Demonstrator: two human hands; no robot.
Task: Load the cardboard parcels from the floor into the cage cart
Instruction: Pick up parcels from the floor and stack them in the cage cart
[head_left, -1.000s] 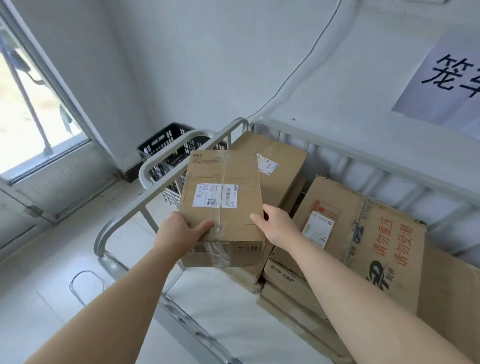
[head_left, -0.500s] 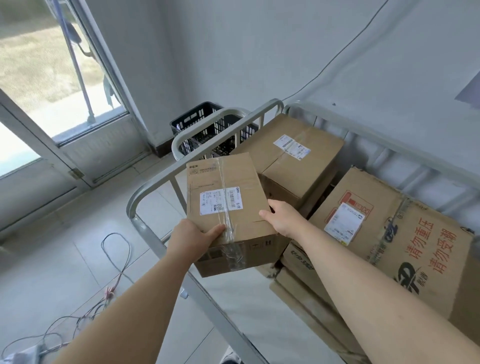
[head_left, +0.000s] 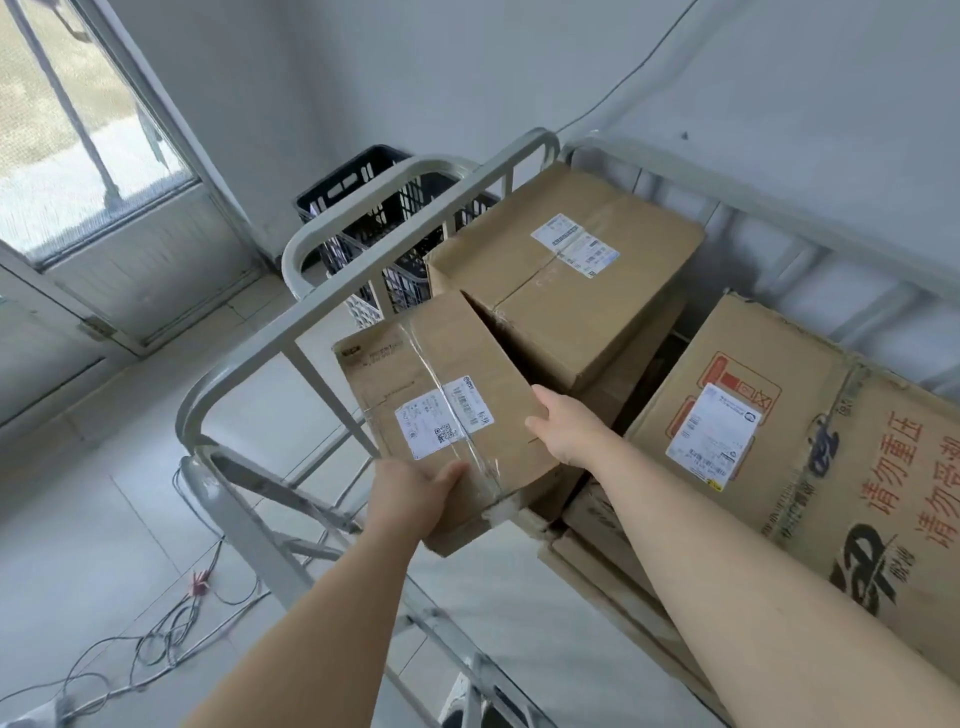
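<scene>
Pale tiled floor (head_left: 104, 519) at lower left shows only loose cables (head_left: 171, 629). Several brown cardboard boxes (head_left: 561, 291) already sit in the grey metal cage cart (head_left: 244, 371). At centre, the left hand (head_left: 415, 488) and right hand (head_left: 566, 431) grip a small taped brown cardboard parcel (head_left: 441, 395) inside the cart's rail, apparently not yet set down. How many remain can't be told.

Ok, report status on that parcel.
Hands: left hand and right hand both grip the small parcel. Parcel tilted, held inside the cage cart rail. A larger box tight beside it.
</scene>
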